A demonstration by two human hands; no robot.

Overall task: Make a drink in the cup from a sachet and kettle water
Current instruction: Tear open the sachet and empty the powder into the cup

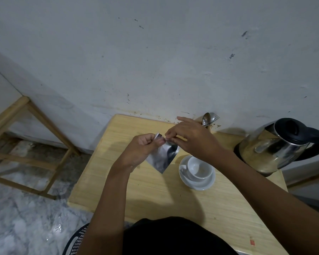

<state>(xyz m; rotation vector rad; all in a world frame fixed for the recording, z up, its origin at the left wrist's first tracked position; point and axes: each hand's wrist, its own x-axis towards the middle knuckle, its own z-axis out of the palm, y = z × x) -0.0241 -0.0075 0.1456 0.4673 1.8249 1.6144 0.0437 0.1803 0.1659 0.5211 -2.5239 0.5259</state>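
Note:
A silver foil sachet (163,157) hangs in the air above the wooden table (155,190), left of the cup. My left hand (139,150) pinches its top left corner. My right hand (190,139) pinches the top edge right beside it, fingertips nearly touching the left thumb. A white cup (200,167) stands upright on a white saucer (197,183), just below my right wrist; the cup looks empty. A steel kettle (270,148) with a black lid and handle sits on its base at the table's right edge.
Spoons and a fork (209,118) stand in a holder against the grey wall behind my right hand. A wooden frame (30,144) stands on the marble floor to the left. A black perforated chair edge (77,240) shows at the bottom.

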